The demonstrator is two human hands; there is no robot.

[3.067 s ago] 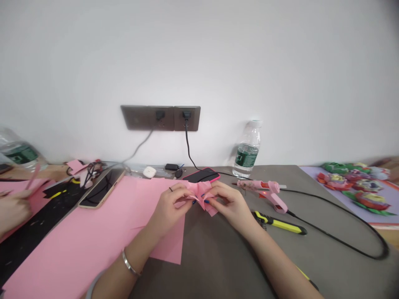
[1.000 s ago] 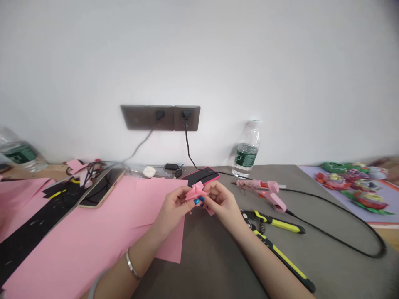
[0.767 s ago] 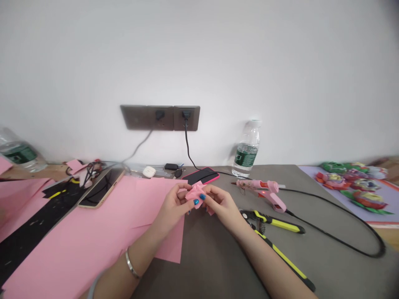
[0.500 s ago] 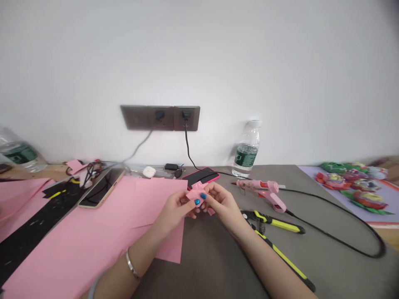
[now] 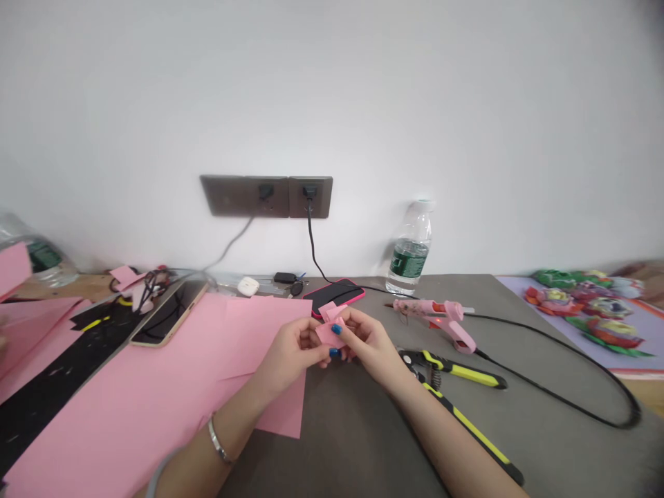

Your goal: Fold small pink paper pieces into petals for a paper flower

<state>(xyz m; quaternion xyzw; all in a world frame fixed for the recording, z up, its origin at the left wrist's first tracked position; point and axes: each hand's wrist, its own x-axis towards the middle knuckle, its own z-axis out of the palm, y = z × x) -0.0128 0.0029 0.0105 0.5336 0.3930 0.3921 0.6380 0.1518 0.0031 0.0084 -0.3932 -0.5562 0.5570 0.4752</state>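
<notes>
A small folded piece of pink paper (image 5: 330,332) is pinched between my left hand (image 5: 290,353) and my right hand (image 5: 367,339), and their blue-painted fingertips press on it. One flap stands up at its top. Much of the fold is hidden by my fingers. My left forearm lies over a large pink paper sheet (image 5: 171,373), and my left hand rests just above its corner. Near my right hand are long-handled yellow and black pliers (image 5: 456,377).
A pink glue gun (image 5: 433,312) lies on the grey table, its black cable looping right. A phone in a pink case (image 5: 332,294) lies ahead. Further away are a gold-framed tablet (image 5: 169,312), a water bottle (image 5: 409,252) and paper flowers (image 5: 586,308) on a lilac board.
The folded paper has been turned in my fingers, and a flap now stands up at its top. My hands have shifted their grip. At the far left, a pink sheet has risen into view.
</notes>
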